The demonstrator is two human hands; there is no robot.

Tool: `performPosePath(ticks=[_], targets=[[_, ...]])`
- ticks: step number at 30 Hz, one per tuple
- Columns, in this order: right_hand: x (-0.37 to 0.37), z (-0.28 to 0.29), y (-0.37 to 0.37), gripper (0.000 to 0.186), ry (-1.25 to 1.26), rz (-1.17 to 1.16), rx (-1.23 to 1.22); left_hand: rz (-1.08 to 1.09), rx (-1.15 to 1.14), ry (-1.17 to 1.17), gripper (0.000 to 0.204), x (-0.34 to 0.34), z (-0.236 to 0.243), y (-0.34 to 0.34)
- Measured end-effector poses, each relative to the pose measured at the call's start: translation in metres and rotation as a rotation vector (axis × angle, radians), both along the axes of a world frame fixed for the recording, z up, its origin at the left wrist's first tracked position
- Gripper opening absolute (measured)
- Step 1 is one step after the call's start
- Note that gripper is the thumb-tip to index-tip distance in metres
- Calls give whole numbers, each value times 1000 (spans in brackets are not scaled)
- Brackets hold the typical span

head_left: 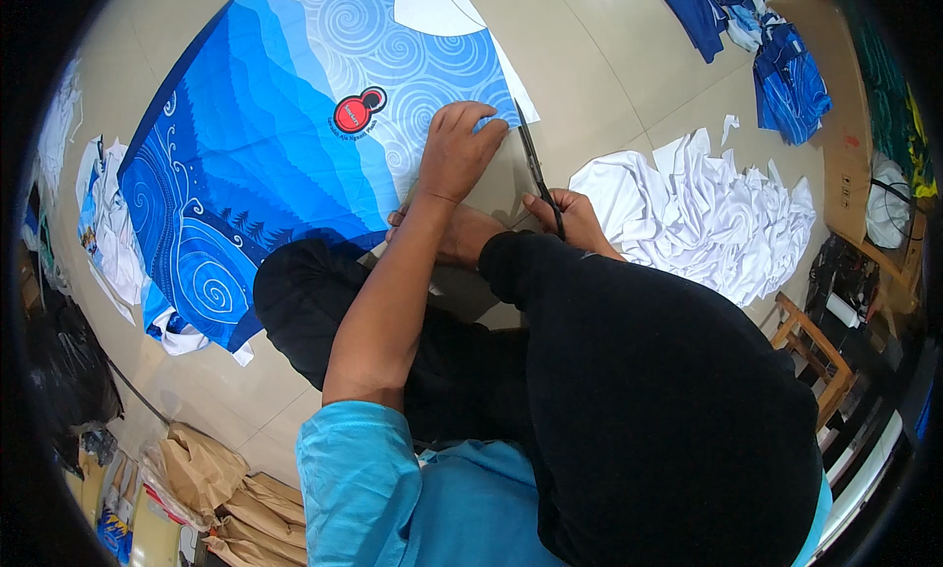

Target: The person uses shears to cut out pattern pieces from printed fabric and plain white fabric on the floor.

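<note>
A large printed fabric panel (305, 125) in blues, with pale swirls, dark hill shapes and a red-and-black emblem, lies spread on the floor in front of me. My left hand (460, 150) has its fingers bent over the panel's right edge and grips the cloth there. Just right of it, my right hand (578, 221) holds a pair of dark scissors (533, 160), blades pointing away from me at the panel's edge. A white strip (516, 86) of cloth runs along that edge beyond the blade tips. My bare foot is partly hidden behind my left forearm.
White fabric scraps (712, 218) are heaped on the floor to the right. Blue printed cloth (789, 81) lies at the far right, near a cardboard box (840, 125). More cloth pieces (113, 214) lie left. Brown paper (211, 469) and a black bag (69, 361) sit at the lower left.
</note>
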State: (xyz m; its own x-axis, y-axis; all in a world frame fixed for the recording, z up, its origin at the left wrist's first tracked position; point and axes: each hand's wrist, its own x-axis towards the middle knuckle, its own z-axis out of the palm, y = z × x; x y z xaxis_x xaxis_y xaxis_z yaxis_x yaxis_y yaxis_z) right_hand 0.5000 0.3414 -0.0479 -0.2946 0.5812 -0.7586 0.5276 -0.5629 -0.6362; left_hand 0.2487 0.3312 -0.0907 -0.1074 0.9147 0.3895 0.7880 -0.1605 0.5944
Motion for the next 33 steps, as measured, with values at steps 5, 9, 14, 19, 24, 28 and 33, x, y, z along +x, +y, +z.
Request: performPosePath(ticks=[5,9,14,19,24,28,33], targets=[[1,-1,0,52,-33,30,21,-3,-7,-5,17,-1,0,-1],[4,-7,-1,53,-64,62,65,0,-3,2,17,0,-1,0],[2,-5,-2,55,-76,75,89,6,-13,8,16,0,-3,0],[2,-3,-2,53,-80,92,86,4,-16,10,17,0,-2,-1],[6,-5,-1,50,-79,115,93,0,-15,14,17,0,-2,0],[4,-3,-5,50,-63,94,106,13,1,16,14,1,-2,0],[3,-2,1,49,-62,103,83,23,9,-4,13,1,-1,1]])
